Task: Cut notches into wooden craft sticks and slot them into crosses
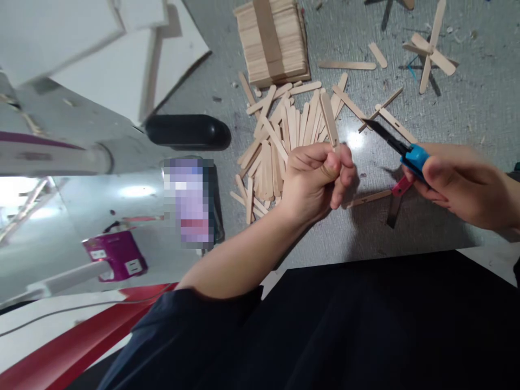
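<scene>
Between the thumb and fingers of my left hand (319, 176) a wooden craft stick (329, 119) is pinched, pointing up and away; a small dark notch or slot shows near its lower end. My right hand (467, 187) is closed around a blue utility knife (416, 158), its dark blade pointing up and left toward the stick but apart from it. Under the right hand lies a pink-handled cutter (401, 186) beside another craft stick (371, 199). A loose heap of craft sticks (266, 168) spreads behind and left of my left hand.
A bundled stack of craft sticks (280, 46) sits at the back. Crossed sticks (430, 51) stand at the far right. On the left are a black case (189, 131), a phone (190, 200), white boards (105, 70) and a purple power adapter (116, 254).
</scene>
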Tool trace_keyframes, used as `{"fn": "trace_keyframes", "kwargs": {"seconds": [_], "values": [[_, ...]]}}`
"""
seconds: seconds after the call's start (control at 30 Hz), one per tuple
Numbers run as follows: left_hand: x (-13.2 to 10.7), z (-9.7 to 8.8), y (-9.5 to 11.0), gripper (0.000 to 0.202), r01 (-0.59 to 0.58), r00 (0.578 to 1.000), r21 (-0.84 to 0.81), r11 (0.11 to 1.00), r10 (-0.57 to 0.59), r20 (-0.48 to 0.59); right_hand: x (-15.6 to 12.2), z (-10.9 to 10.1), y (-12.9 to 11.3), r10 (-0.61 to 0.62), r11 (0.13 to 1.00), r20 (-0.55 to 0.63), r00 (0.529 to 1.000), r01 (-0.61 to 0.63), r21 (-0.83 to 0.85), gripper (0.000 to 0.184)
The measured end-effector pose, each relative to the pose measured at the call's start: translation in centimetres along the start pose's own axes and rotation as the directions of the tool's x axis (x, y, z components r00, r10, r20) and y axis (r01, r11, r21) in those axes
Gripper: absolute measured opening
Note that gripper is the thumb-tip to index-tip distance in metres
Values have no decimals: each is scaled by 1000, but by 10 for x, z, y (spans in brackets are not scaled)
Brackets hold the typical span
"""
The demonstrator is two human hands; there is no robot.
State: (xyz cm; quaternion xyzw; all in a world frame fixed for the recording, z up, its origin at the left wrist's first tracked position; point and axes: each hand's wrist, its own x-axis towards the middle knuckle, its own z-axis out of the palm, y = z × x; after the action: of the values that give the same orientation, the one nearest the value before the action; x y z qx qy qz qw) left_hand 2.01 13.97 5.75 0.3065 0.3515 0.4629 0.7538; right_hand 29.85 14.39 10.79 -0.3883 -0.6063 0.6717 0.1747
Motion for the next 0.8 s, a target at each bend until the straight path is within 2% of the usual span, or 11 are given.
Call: {"fn": "trace_keyframes", "kwargs": {"seconds": [0.07,0.13,0.33,0.4,0.57,0.8], "values": [[0,-2,-1,48,43,999,-33,999,-42,32,0,2,-4,-18,994,-38,999,14,-108,58],[-1,-3,-1,45,66,997,-53,996,-64,52,0,5,-8,17,983,-63,998,-28,-183,60],[-1,-2,-1,39,102,988,-86,991,-91,122,0,5,-14,77,945,-81,994,-99,-312,66],[-1,-3,-2,37,99,988,-82,992,-88,128,1,3,-13,90,936,-75,993,-110,-336,67],[1,-8,-7,24,47,972,-120,992,-18,236,1,0,-9,93,936,-62,994,-108,-336,62],[1,-8,-7,26,25,968,-111,993,4,252,2,-2,-11,102,930,-44,994,-111,-351,60]]}}
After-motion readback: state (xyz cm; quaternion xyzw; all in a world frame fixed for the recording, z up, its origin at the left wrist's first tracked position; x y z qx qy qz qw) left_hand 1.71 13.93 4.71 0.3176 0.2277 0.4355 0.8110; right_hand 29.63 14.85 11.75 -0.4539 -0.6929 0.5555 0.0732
